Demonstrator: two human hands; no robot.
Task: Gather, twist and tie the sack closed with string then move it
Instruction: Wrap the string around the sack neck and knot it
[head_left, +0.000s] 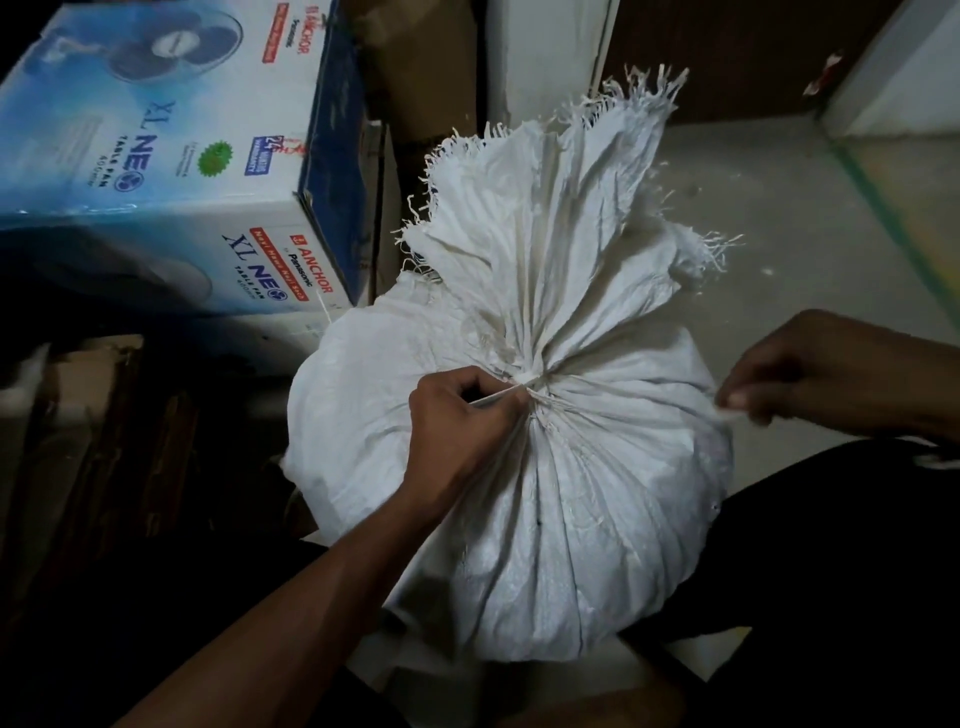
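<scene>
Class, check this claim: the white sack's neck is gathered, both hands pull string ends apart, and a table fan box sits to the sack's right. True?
Not quite. The head view shows the table fan box left of the white sack, not right. The left hand and right hand do pull the string apart.

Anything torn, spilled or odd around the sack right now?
The white woven sack has a frayed mouth edge, loose strands sticking out. Nothing looks spilled. Both hands pull string at the neck.
</scene>
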